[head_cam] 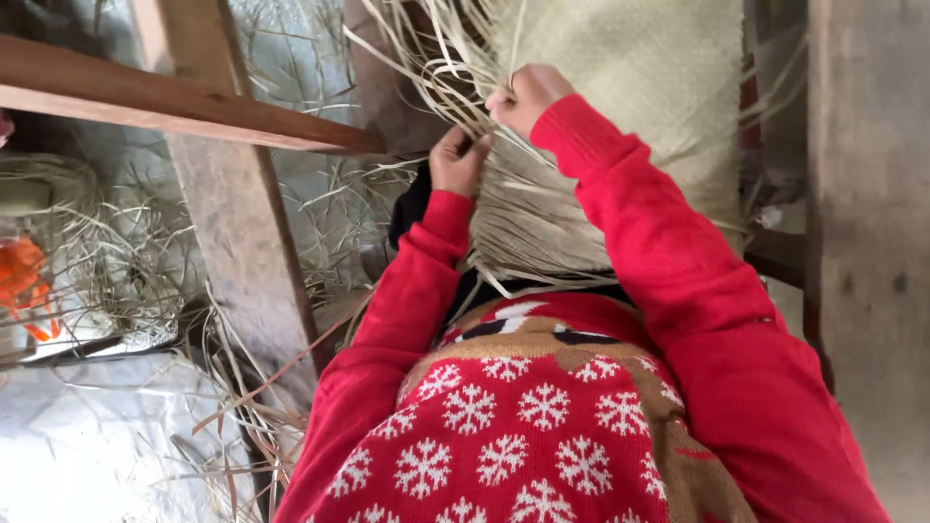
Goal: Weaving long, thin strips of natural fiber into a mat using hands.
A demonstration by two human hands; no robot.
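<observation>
You're leaning in over the woven mat (639, 68), a pale straw-coloured sheet lying ahead of you, its finished weave running toward the top of the view and its unwoven end fanning out toward your chest. Your left hand (457, 160) is sitting at that loose edge, fingers curled shut and pinching a bunch of the loose straw strips (528, 228) right where they leave the weave. Your right hand (526, 95) is working just above and beside it, fingers closed tight around a few thin strips that are springing up and away toward the upper left. The two hands are near each other but not touching, both at the border between woven mat and free strands. Your red sleeves are framing the work, and the snowflake-patterned sweater (523, 426) is filling the bottom of the view. Off to your left, a wooden beam (174, 102) is crossing over a slanted wooden plank (237, 252), with scattered dry straw (107, 261) lying around them and something orange (24, 281) at the far left edge, too blurred to make out.
</observation>
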